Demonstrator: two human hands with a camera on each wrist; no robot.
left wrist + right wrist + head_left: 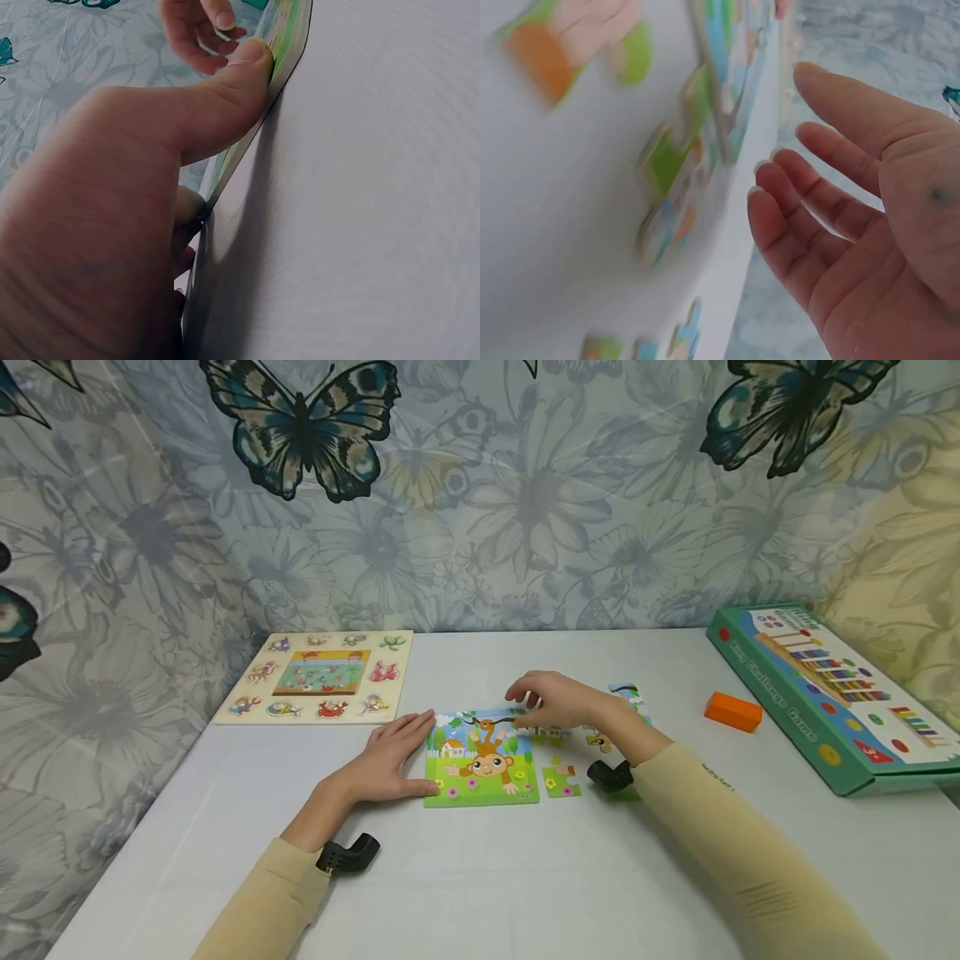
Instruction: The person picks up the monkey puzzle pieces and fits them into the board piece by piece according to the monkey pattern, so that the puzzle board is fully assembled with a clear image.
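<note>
Plainly, the largest thing here is the patterned backdrop (540, 552), hung with flowers and butterflies, and in front of it spreads the white table (450, 893). On the far right lies a green-edged game box (840, 693), set at a slant. On the far left a pale board (322, 673), printed with sea creatures, lies flat. Between and nearer than these, around the middle of the table, is the monkey puzzle (480, 760).

The left hand (386, 764) rests along the left edge of the monkey puzzle, its thumb well apart from the other fingers: the thumb presses at the near left corner, and the long fingers reach straight toward the far left corner. The right hand (555, 700) hangs over the far right corner, holding nothing; its fingers are loosely bent, and in the right wrist view a gap shows between thumb and fingers, and another between the fingertips and the pieces below.

Smaller is the orange block (732, 712), just left of the game box. Smallest are the loose pieces: one puzzle piece (561, 781) lies just right of the monkey puzzle, and others lie farther off, partly hidden by the right forearm.
</note>
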